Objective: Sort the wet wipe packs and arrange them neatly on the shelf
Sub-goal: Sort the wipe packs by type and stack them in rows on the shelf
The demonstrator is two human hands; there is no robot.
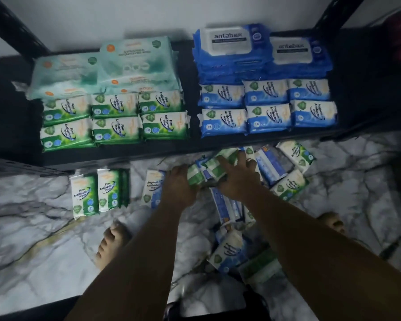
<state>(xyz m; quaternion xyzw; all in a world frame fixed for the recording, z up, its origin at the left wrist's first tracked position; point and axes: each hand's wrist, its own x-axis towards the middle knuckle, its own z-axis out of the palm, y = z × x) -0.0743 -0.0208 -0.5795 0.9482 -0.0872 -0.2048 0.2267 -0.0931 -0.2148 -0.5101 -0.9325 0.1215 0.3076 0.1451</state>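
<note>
Wet wipe packs (285, 172) lie in a loose heap on the marble floor (33, 239), under and around both hands. Both arms reach forward and down, with the forearms almost side by side. The left hand (178, 185) has its back turned up, and its fingers curl around the left end of a small bundle (196, 176) of green and white packs. The right hand (237, 179) lies on top of the same bundle with fingers spread and stretched forward. To the left of the left hand, a little apart, upright packs (95, 193) stand on the floor. Beyond both hands the black shelf (116, 155) carries sorted packs: green rows (116, 119) beyond the left hand, blue rows (266, 107) beyond the right hand.
</note>
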